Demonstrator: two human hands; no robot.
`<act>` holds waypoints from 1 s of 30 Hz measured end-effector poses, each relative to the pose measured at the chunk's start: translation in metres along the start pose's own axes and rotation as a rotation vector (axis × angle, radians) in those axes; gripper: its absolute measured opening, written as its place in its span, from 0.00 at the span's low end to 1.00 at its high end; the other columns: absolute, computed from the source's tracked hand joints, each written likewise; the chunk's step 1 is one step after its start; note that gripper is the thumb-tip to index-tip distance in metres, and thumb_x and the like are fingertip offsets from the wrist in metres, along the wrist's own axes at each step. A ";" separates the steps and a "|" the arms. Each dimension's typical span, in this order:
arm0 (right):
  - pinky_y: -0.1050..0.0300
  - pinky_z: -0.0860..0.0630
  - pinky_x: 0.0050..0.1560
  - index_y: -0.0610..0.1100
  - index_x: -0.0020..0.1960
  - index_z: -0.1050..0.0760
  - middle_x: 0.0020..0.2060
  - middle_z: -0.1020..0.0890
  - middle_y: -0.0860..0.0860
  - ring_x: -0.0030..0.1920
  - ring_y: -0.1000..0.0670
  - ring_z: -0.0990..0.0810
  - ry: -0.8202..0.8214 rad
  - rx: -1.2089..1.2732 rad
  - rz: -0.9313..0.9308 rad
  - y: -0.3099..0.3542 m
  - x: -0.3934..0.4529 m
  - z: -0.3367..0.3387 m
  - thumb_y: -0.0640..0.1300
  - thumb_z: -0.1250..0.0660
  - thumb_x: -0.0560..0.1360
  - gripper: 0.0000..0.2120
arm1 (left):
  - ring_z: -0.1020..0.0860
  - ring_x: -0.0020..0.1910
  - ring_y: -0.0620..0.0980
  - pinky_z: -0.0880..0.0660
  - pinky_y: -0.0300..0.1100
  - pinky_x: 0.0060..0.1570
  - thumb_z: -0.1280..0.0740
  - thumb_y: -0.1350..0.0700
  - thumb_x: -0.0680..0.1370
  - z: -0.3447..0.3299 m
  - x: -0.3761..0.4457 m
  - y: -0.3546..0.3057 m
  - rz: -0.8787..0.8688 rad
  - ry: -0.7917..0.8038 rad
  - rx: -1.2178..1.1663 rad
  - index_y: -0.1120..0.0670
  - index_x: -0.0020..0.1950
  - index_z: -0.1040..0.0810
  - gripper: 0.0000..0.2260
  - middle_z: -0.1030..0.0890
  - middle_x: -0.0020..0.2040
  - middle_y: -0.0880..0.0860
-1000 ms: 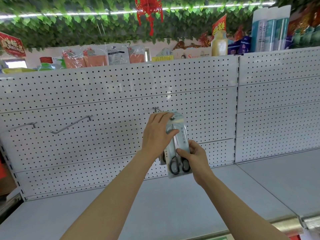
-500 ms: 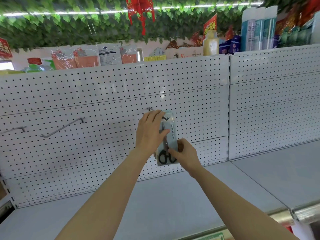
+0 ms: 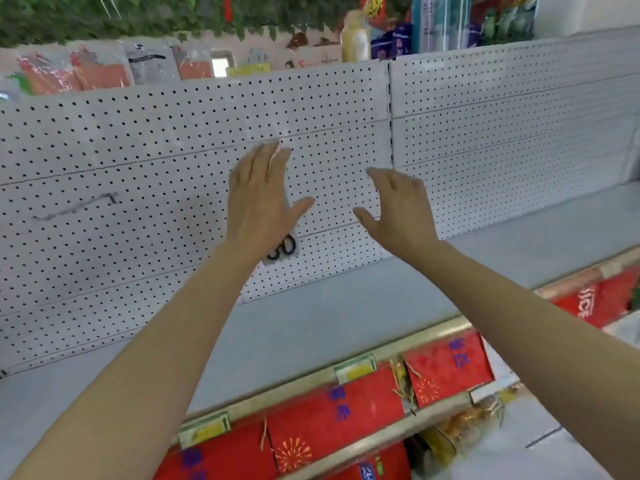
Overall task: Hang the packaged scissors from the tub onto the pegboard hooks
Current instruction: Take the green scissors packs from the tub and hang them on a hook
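Here the fingers of the left hand are straight and spread, grasping nothing, and they cover the upper part of the packaged scissors. Those of the right hand, to the right of the pack and apart from it, are loosely splayed and released too. Only the pack's lower end shows, with the black handle loops, just below the left palm and flat against the pegboard. Its hook is hidden behind the hand, but with neither hand holding it the pack looks to be hanging on its own, so this one seems done. To the left of the pack, well apart, a second hook juts from the board with nothing on it. The tub is out of view, so what remains to hang cannot be told. Below the pack runs the grey shelf.
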State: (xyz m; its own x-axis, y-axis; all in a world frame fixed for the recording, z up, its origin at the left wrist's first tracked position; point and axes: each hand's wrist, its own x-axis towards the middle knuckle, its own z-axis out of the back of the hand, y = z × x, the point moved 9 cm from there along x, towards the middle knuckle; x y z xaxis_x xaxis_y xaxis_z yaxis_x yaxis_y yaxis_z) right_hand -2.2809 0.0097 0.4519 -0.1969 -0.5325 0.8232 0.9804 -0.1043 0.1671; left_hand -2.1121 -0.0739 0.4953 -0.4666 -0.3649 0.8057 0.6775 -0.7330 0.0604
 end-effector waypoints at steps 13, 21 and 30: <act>0.45 0.35 0.61 0.39 0.67 0.30 0.59 0.22 0.42 0.60 0.39 0.25 0.054 -0.321 -0.115 -0.142 -0.147 0.116 0.51 0.36 0.72 0.27 | 0.32 0.67 0.59 0.38 0.50 0.64 0.35 0.41 0.74 -0.070 -0.094 -0.230 -0.181 0.170 -0.172 0.56 0.71 0.32 0.30 0.28 0.68 0.56; 0.44 0.32 0.59 0.37 0.65 0.28 0.55 0.20 0.41 0.56 0.37 0.23 0.313 -0.424 -0.382 -0.266 -0.317 0.085 0.48 0.33 0.72 0.25 | 0.28 0.62 0.57 0.32 0.50 0.59 0.30 0.43 0.71 -0.205 -0.219 -0.351 -0.251 0.491 -0.281 0.56 0.67 0.28 0.29 0.26 0.65 0.54; 0.44 0.29 0.53 0.36 0.61 0.25 0.51 0.18 0.41 0.51 0.37 0.21 0.764 -0.433 -0.687 -0.336 -0.561 -0.010 0.45 0.28 0.68 0.24 | 0.30 0.66 0.56 0.35 0.48 0.64 0.29 0.43 0.72 -0.337 -0.426 -0.422 -0.297 0.974 -0.316 0.57 0.68 0.29 0.29 0.27 0.67 0.54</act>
State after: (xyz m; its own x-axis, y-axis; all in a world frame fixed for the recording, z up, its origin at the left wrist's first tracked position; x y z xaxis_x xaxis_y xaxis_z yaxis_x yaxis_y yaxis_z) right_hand -2.5001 0.3353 -0.0714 -0.7899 -0.6109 0.0531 0.6119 -0.7797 0.1329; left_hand -2.3915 0.1975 -0.0720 -0.9372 -0.3460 -0.0433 0.3486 -0.9328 -0.0914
